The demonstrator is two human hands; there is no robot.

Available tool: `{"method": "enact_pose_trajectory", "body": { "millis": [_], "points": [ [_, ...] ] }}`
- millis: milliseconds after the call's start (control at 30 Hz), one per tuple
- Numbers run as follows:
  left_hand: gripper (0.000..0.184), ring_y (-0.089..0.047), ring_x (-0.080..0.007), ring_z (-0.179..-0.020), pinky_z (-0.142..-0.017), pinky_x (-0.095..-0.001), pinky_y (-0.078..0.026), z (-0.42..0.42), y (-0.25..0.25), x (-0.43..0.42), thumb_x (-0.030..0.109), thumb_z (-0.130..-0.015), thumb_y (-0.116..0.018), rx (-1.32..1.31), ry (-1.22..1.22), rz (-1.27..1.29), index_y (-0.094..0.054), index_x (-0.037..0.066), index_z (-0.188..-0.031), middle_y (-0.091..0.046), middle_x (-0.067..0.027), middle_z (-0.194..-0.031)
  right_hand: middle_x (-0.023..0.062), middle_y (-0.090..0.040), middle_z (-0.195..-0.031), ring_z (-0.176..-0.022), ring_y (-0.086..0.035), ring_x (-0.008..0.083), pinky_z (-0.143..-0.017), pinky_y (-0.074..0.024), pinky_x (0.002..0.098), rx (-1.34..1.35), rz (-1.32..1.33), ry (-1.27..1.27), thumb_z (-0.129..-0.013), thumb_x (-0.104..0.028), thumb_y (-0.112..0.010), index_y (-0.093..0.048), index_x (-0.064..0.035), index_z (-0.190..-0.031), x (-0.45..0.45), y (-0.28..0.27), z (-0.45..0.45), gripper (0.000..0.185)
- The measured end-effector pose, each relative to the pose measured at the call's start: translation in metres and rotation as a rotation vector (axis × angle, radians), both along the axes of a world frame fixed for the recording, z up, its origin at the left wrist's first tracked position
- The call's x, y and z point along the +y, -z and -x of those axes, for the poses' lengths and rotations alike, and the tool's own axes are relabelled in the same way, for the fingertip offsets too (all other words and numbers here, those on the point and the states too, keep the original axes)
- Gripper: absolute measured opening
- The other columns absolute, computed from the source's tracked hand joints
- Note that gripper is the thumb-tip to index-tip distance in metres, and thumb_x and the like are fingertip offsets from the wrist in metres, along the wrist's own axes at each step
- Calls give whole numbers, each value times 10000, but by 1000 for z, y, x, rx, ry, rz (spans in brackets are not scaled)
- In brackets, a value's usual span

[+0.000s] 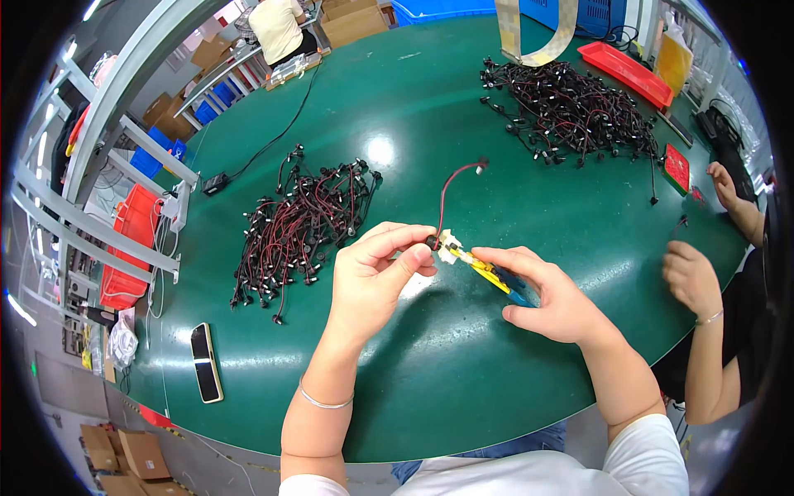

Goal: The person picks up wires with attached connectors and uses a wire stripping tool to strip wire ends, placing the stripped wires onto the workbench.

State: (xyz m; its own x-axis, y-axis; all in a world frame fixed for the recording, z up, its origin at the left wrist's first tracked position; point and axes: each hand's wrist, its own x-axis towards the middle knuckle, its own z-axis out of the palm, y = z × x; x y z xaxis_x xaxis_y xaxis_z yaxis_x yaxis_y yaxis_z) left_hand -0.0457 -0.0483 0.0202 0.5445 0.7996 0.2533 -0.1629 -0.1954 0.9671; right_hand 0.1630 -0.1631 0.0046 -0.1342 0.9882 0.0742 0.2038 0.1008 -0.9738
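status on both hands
Left hand: pinching small black part with red-black wire. Right hand: holding yellow-and-blue tool. Nothing visibly in the way.

Glossy green table [422, 99] with bright glare [380, 150], grey metal frame [117, 87], cardboard boxes [141, 455], grey floor [211, 467].

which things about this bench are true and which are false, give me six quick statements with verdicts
1. The left hand grips a small black part with a red wire. True.
2. The right hand is empty. False: it holds a yellow-and-blue tool.
3. A nearer pile and a farther pile lie on the green table. True.
4. The phone lies right of both hands. False: it lies left.
5. A long red tray is beside the farther pile. True.
6. The left wrist is bare. False: it wears a bracelet.
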Motion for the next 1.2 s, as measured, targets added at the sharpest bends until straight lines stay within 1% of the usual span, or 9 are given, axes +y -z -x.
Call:
{"method": "enact_pose_trajectory", "body": {
  "millis": [200, 300, 433, 600, 700, 867, 967, 1100, 1200],
  "points": [
    [191, -653, -188, -826, -743, -300, -576, 3, 6, 6, -10, -870, -645, -16, 31, -98, -680, -29, -1056, -602, -113, -1018, 117, -500, -1253, -1261, -447, 229, -1122, -281, 354, -50, -9, -37, -672, 59, -573, -468, -37, -1384, 0, -3, 0, 725],
    [208, -629, -138, -871, -759, -244, -567, 5, 6, 7, -25, -859, -655, -53, 110, -89, -685, -17, -1065, -567, -82, -1025, 125, -512, -1243, -1234, -463, 236, -1113, -290, 353, 121, 16, -100, -655, 55, -577, -463, -23, -1384, 1, 3, 0, 741],
    [218, -626, -128, -859, -748, -234, -557, 7, 4, 8, -33, -847, -664, -31, 119, -101, -688, -16, -1063, -569, -79, -1022, 124, -521, -1233, -1216, -472, 238, -1110, -292, 351, 150, 17, -116, -645, 54, -576, -460, -8, -1381, 3, 2, -1, 748],
    [218, -626, -123, -854, -738, -227, -552, 8, 3, 8, -43, -839, -666, -26, 110, -86, -694, -15, -1053, -569, -73, -1021, 122, -523, -1235, -1200, -481, 234, -1104, -298, 348, 49, -16, -82, -640, 52, -569, -476, -7, -1370, 2, -2, 0, 738],
    [184, -646, -166, -837, -736, -266, -566, 9, 4, 9, -10, -847, -673, 30, 118, -107, -698, -26, -1029, -585, -94, -1011, 124, -530, -1231, -1186, -493, 230, -1092, -312, 344, 2, -42, -87, -641, 47, -562, -492, -3, -1356, 3, -1, -2, 721],
    [187, -638, -155, -853, -754, -256, -555, 9, 8, 12, -13, -837, -682, -10, 125, -48, -707, -19, -1022, -585, -77, -995, 120, -540, -1230, -1170, -505, 224, -1082, -325, 342, 62, 11, -72, -639, 48, -552, -505, -3, -1343, 4, 6, 3, 708],
    [217, -610, -125, -862, -726, -232, -517, 11, 9, 14, -50, -829, -662, -22, 166, -128, -707, 11, -1032, -569, -60, -1018, 120, -577, -1191, -1107, -529, 216, -1027, -384, 340, -27, -51, -91, -677, 29, -570, -499, -76, -1368, 2, 2, 2, 702],
    [194, -595, -129, -882, -744, -246, -500, 5, 18, 15, -27, -828, -663, 19, 120, -232, -701, 30, -1009, -567, -55, -1006, 99, -538, -1246, -1197, -491, 204, -1091, -318, 339, 115, 112, -35, -688, 5, -621, -503, 6, -1333, 1, 1, 1, 656],
    [185, -594, -132, -926, -801, -259, -510, 10, 22, 21, -28, -834, -661, 38, 48, -257, -679, 10, -1014, -554, -63, -1038, 107, -536, -1238, -1176, -499, 211, -1061, -353, 341, -3, 57, -2, -696, -3, -643, -511, -16, -1329, 1, 7, 1, 647]
  ]
}}
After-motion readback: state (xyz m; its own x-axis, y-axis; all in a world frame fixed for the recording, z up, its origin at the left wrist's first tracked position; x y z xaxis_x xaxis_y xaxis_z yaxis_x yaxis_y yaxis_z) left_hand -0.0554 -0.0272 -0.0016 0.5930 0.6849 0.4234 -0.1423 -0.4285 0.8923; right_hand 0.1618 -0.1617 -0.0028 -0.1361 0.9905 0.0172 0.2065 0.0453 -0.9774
